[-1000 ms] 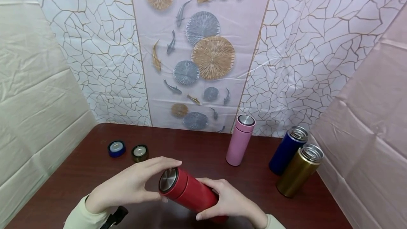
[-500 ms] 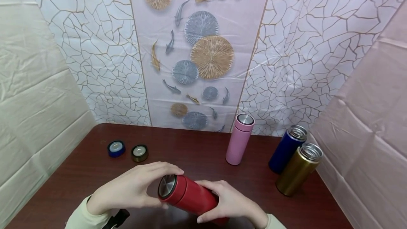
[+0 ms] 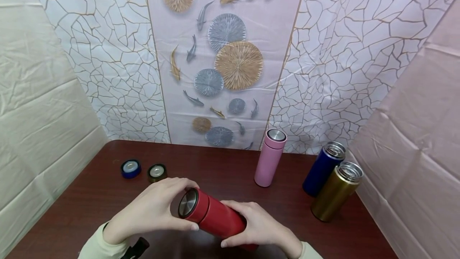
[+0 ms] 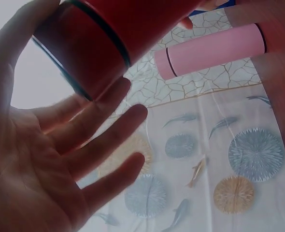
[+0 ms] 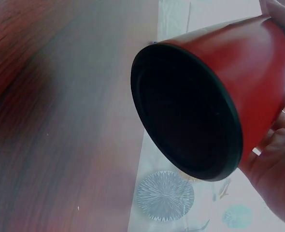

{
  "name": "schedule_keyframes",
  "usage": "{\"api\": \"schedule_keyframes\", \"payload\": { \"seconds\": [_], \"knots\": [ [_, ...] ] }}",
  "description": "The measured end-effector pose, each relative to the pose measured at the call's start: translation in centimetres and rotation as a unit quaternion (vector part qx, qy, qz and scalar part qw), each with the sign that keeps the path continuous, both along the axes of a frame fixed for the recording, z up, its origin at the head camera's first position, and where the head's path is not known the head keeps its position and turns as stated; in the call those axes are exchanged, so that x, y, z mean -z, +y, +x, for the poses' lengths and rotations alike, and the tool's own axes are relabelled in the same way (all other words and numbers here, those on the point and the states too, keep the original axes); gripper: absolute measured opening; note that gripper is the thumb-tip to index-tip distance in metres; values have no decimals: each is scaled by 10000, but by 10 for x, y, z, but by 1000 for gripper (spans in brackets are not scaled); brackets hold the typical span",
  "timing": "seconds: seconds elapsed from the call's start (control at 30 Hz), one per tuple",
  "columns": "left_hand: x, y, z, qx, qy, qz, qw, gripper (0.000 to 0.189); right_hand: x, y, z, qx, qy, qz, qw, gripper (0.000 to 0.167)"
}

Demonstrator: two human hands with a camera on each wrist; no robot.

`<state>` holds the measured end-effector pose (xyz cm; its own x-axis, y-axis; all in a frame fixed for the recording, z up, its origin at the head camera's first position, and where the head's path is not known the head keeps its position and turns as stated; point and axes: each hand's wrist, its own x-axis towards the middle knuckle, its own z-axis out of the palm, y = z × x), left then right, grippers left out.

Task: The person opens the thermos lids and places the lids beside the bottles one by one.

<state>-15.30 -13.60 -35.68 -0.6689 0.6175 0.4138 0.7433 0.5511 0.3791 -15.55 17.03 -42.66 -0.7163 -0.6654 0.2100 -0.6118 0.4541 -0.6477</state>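
Observation:
A red thermos flask (image 3: 224, 220) is held tilted over the table, its steel-topped lid (image 3: 194, 206) toward the left. My right hand (image 3: 260, 225) grips the body near the base, thumb along the near side. In the right wrist view the black base (image 5: 186, 113) faces the camera. My left hand (image 3: 154, 207) spans the lid, thumb at its lower edge and fingertips over the top. In the left wrist view, two fingers (image 4: 108, 130) are spread away from the lid, while others lie against its far side. A thin dark seam runs between lid and body.
A pink flask (image 3: 270, 159) with its lid on stands at the back. Lidless blue (image 3: 321, 173) and gold (image 3: 334, 195) flasks stand at the right, near the cloth wall. A blue lid (image 3: 130, 169) and a gold lid (image 3: 157, 172) lie upturned at the back left.
My left hand has shifted round the lid, its thumb moving right along the lower edge and its fingers drawing back. The flask dipped slightly, then rose. My right hand stays in place.

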Motion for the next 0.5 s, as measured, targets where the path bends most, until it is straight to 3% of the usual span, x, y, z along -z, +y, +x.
{"api": "schedule_keyframes", "payload": {
  "seconds": [0.23,0.4,0.5],
  "knots": [
    [3,7,0,-582,206,10,9981,52,1,0,1,153,76,99,9998,74],
    [5,9,1,-1105,552,-6,9923,45,0,-2,1,240,197,202,9993,74],
    [6,12,1,-1397,580,-62,9885,46,-1,-2,-1,282,232,243,9990,75]
  ]
}}
